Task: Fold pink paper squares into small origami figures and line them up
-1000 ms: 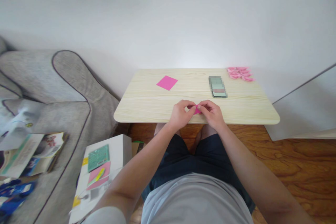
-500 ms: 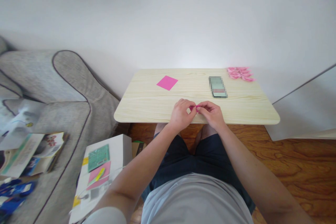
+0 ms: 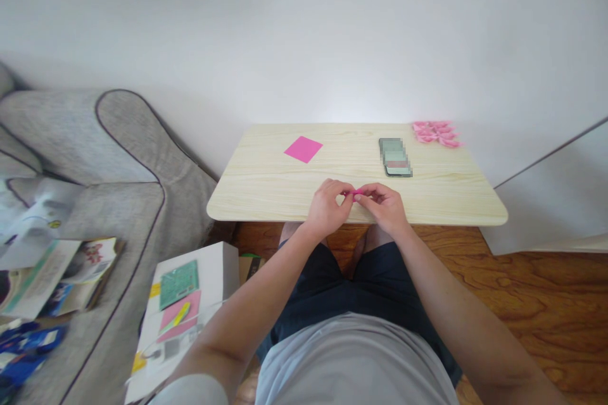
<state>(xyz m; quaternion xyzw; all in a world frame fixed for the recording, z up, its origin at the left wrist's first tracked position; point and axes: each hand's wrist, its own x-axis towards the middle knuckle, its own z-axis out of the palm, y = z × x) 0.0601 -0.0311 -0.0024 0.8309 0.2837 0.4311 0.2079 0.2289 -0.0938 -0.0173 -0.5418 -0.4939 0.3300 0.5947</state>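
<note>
Near the front edge of the small table (image 3: 266, 186), my left hand (image 3: 330, 204) and my right hand (image 3: 384, 205) meet fingertip to fingertip. Between them they pinch a small folded piece of magenta paper (image 3: 356, 192), mostly covered by the fingers. Both hands are closed on it, thumbs toward me. Beyond my left hand a flat square of pink paper (image 3: 303, 149) lies turned cornerwise on the tabletop. Past my right hand lies a phone (image 3: 396, 158), its screen blurred out. A cluster of folded pink paper pieces (image 3: 436, 133) sits at the back right corner.
At left stands a grey sofa (image 3: 118, 215) with magazines (image 3: 61, 275) and blue packets (image 3: 28, 351). A white box (image 3: 209, 259) below the table's left end carries a green mat (image 3: 179, 285), pink paper and a yellow cutter (image 3: 181, 313). A white wall rises behind the table.
The fingers have shifted slightly on the magenta paper, which stays pinched between both hands. The whole view has moved by a few pixels; the things on the table keep their places.
</note>
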